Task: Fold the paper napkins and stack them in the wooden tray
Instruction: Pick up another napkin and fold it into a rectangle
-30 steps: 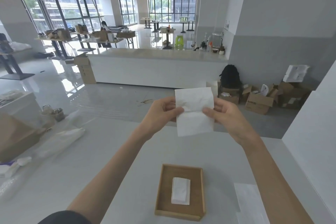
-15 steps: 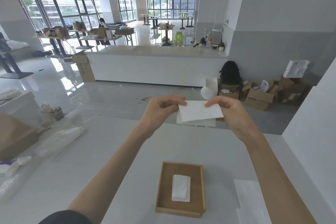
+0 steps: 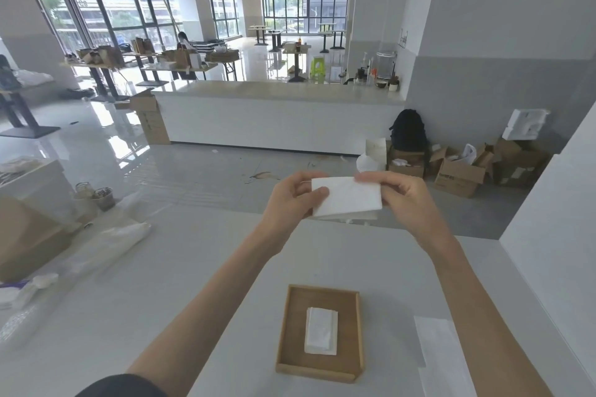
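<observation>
I hold a white paper napkin (image 3: 348,196) in the air above the far part of the white table, folded over into a wide flat rectangle. My left hand (image 3: 292,200) pinches its left end and my right hand (image 3: 404,198) pinches its right end. Below, near the table's front edge, stands the wooden tray (image 3: 290,325). A small stack of folded napkins (image 3: 321,335) lies in the tray's middle.
A flat pile of unfolded napkins (image 3: 442,361) lies to the right of the tray. Clear plastic bags (image 3: 106,245) and a cardboard box (image 3: 25,235) sit on the table's left side. A white wall (image 3: 554,235) bounds the table on the right.
The napkin hung as a tall sheet between my hands; its top half has been folded down, so it is now a flat half-height rectangle. My hands dropped slightly.
</observation>
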`<state>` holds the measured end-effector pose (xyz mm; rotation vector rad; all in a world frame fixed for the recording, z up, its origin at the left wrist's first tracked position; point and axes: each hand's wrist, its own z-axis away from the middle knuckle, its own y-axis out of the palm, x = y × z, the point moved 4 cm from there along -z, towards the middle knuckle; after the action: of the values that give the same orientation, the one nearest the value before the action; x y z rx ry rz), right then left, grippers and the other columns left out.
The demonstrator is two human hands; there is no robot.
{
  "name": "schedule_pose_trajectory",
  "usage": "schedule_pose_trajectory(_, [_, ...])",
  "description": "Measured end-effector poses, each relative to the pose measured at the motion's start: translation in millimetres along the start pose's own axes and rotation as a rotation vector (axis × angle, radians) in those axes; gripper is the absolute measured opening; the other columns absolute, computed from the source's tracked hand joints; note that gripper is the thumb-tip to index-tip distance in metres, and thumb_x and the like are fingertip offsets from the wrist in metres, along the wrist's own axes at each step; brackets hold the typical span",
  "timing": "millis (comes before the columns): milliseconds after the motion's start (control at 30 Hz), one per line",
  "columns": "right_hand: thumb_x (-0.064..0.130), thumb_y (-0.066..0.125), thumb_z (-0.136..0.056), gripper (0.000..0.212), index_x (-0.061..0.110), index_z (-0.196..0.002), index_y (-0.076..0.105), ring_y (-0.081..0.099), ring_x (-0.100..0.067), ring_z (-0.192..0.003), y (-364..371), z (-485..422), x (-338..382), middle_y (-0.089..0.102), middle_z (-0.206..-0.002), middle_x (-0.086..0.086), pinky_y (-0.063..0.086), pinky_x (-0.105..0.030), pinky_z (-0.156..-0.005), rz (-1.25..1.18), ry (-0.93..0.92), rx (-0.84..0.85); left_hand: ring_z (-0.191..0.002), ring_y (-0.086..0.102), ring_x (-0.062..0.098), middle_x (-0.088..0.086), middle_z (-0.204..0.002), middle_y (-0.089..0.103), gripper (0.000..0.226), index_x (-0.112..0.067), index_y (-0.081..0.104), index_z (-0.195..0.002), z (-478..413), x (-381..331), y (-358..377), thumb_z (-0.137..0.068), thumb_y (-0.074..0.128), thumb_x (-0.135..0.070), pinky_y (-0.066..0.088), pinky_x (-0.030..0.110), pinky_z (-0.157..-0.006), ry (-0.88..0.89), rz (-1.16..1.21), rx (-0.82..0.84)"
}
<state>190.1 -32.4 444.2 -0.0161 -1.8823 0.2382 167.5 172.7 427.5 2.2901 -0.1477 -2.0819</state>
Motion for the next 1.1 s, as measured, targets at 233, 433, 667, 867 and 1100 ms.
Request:
schedule_pose_trajectory(233, [0.026, 0.067, -0.094, 0.033, 0.017, -0.126, 0.063, 0.071, -0.021, -0.103, 15, 6, -33, 0.075, -0.112, -0.003, 0.061, -0.038, -0.083, -0.326, 0.265, 0.02, -0.085, 0.069, 0.017, 0.005, -0.094, 0.07, 0.025, -0.015, 0.066, -0.114, 5, 7, -5, -0.091, 0.069, -0.006, 0.059, 0.033, -0.079, 0.027, -0.048, -0.093])
schedule_pose_trajectory(433, [0.012, 0.066, -0.095, 0.027, 0.016, -0.122, 0.068, 0.073, -0.018, -0.097, 14, -3, -36, 0.077, -0.106, -0.002, 0.06, -0.03, -0.079, -0.018, 0.151, 0.085, -0.092, 0.069, 0.025, 0.014, -0.103, 0.069, 0.028, -0.01, 0.06, -0.123, 18, 31, -8, -0.095, 0.065, -0.01, 0.061, 0.041, -0.086, -0.111, -0.032, 0.069])
schedule_pose_trajectory(667, [0.033, 0.065, -0.096, 0.031, 0.034, -0.128, 0.063, 0.071, -0.007, -0.09, 36, -15, -52, 0.076, -0.102, 0.009, 0.054, -0.017, -0.077, 0.171, 0.115, 0.159, -0.082, 0.068, 0.018, 0.008, -0.089, 0.072, 0.021, 0.003, 0.067, -0.109, 11, 77, -12, -0.099, 0.06, -0.015, 0.059, 0.032, -0.079, -0.21, -0.082, 0.048])
schedule_pose_trajectory(867, [0.026, 0.066, -0.096, 0.032, 0.011, -0.125, 0.065, 0.073, -0.024, -0.104, 57, 37, -165, 0.076, -0.113, -0.007, 0.059, -0.039, -0.089, -0.182, 0.538, 0.075, -0.099, 0.073, 0.034, 0.02, -0.108, 0.074, 0.022, 0.0, 0.065, -0.113, 14, 164, -15, -0.099, 0.06, -0.017, 0.061, 0.044, -0.086, -0.398, 0.03, -0.096])
schedule_pose_trajectory(1100, [0.014, 0.063, -0.098, 0.017, 0.003, -0.105, 0.072, 0.072, -0.009, -0.074, 90, 95, -285, 0.077, -0.095, -0.01, 0.052, -0.016, -0.058, -0.082, 0.777, -0.018, -0.086, 0.07, 0.023, 0.011, -0.094, 0.072, 0.023, 0.003, 0.067, -0.105, 37, 296, -27, -0.099, 0.059, -0.018, 0.059, 0.041, -0.082, -0.667, -0.142, -0.096])
